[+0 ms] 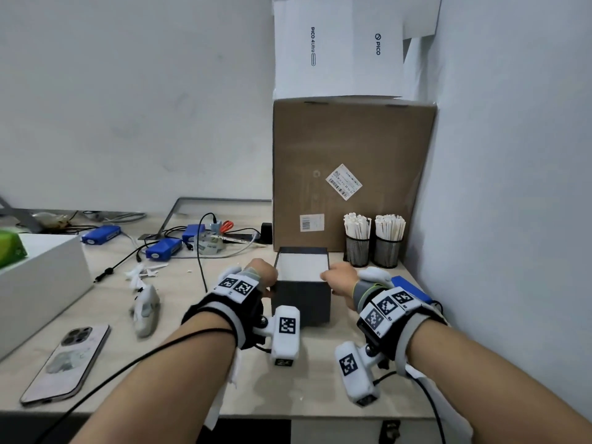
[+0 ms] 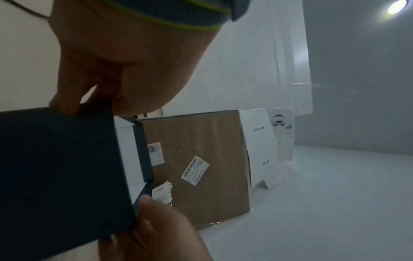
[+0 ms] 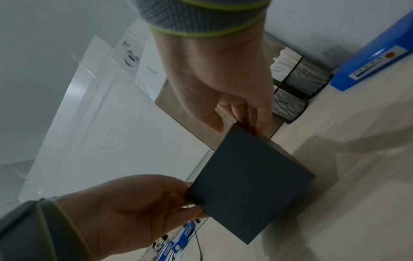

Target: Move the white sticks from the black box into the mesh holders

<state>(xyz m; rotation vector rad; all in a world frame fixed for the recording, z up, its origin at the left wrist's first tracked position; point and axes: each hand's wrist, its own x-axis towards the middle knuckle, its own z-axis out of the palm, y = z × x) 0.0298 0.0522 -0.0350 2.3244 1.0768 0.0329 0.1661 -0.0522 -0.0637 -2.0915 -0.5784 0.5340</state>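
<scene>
1. Left hand (image 1: 264, 277) grips the left wall of the black box (image 1: 302, 299), fingers curled over its rim.
2. Black box stands upright on the tabletop (image 1: 288, 379), open top, white lining visible; no sticks seen inside.
3. Right hand (image 1: 341, 278) pinches the box's right rim.
4. Two mesh holders (image 1: 373, 251), side by side just right of the box, packed with white sticks (image 1: 373, 225), against the cardboard carton (image 1: 349, 174).

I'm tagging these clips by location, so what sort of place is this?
Probably an office or lab workbench, not a home. A light wooden desk in a white-walled corner holds blue battery packs with tangled cables, a brown shipping carton with PICO headset boxes stacked on top.
</scene>
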